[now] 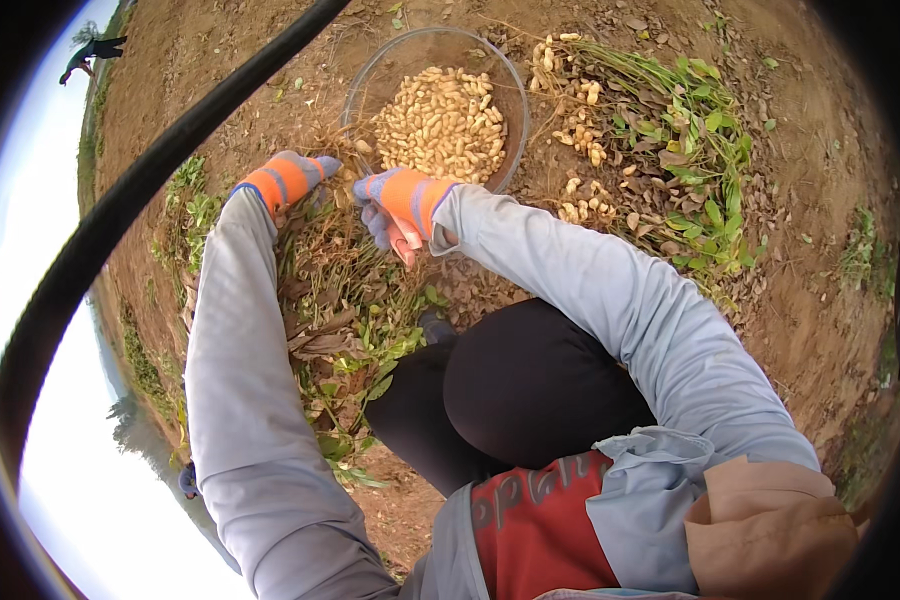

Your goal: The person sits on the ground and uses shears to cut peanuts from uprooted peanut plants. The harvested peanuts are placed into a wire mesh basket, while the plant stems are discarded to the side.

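Observation:
My left hand (pixel 289 180), in an orange and grey glove, grips uprooted peanut plants (pixel 337 255) near their roots. Tangled roots (pixel 337 161) stick out beyond its fingers, and the stems trail back toward my knees. Close on its right is my right hand (pixel 405 199), gloved alike, with its fingers curled around a pink object (pixel 405 238) whose full shape is hidden. Just beyond both hands stands a round clear basin (pixel 526 120) on the soil. A heap of unshelled peanuts (pixel 442 124) lies inside it, and my right hand overlaps its near rim.
Right of the basin lies a pile of peanut plants (pixel 697 150), with pods (pixel 581 139) still on the roots. Dry leaves (pixel 487 285) litter the soil by my bent knees (pixel 540 382). A dark curved bar (pixel 172 135) crosses the view at left. Another person (pixel 94 54) bends far off.

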A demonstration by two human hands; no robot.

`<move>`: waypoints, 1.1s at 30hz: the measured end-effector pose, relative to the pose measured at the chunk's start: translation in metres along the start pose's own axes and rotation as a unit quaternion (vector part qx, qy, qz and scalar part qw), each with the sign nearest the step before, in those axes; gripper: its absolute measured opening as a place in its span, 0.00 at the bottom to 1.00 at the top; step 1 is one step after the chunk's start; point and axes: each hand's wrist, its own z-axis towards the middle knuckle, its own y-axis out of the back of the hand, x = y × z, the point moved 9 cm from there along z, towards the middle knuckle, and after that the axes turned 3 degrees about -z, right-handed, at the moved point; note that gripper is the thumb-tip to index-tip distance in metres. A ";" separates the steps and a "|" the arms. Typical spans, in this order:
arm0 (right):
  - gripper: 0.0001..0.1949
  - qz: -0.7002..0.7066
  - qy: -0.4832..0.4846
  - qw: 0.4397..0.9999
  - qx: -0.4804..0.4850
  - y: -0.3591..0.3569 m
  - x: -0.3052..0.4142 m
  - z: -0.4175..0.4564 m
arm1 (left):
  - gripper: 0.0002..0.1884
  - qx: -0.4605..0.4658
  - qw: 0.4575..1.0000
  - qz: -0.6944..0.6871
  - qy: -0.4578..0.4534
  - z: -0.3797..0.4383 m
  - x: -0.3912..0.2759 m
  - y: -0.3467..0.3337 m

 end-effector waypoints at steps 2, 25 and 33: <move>0.20 0.070 -0.010 0.997 -0.009 0.008 -0.004 0.010 | 0.35 0.014 0.999 -0.029 0.008 0.009 -0.003 -0.005; 0.13 0.067 -0.025 0.997 -0.016 0.044 -0.002 0.025 | 0.24 0.041 0.991 -0.101 -0.076 0.045 -0.003 -0.055; 0.12 -0.010 -0.048 0.998 0.045 0.039 -0.001 0.011 | 0.26 0.045 0.993 -0.060 -0.090 0.037 0.004 -0.053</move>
